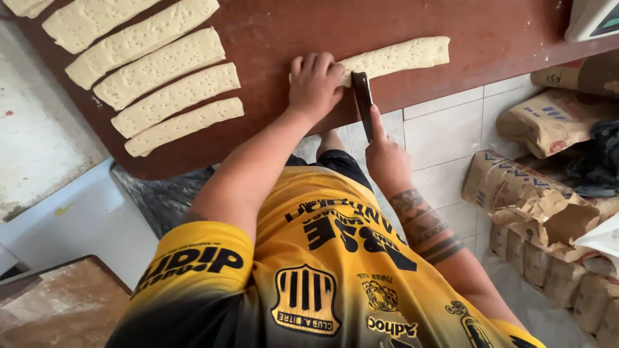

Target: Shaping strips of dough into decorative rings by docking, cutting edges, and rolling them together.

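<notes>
Dough strip (396, 57) pinned under flat left hand (314, 84), right hand (385, 154) gripping one knife (363, 103); five cut strips (169, 96) alongside.

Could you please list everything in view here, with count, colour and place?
dough strip being cut: one, pale cream, dimpled, on the board's near edge under the left hand
cut dough strips: six at least partly in view, pale cream, laid side by side at the board's upper left
knife: one, dark blade, set across the strip beside the left hand
wooden board: one, reddish brown, across the top
paper sacks: several, brown, stacked on the floor at right
scale: one, white, top right corner, mostly cut off
tiled floor: white, below the board
left hand: pressing down on the strip
right hand: gripping the knife handle
</notes>
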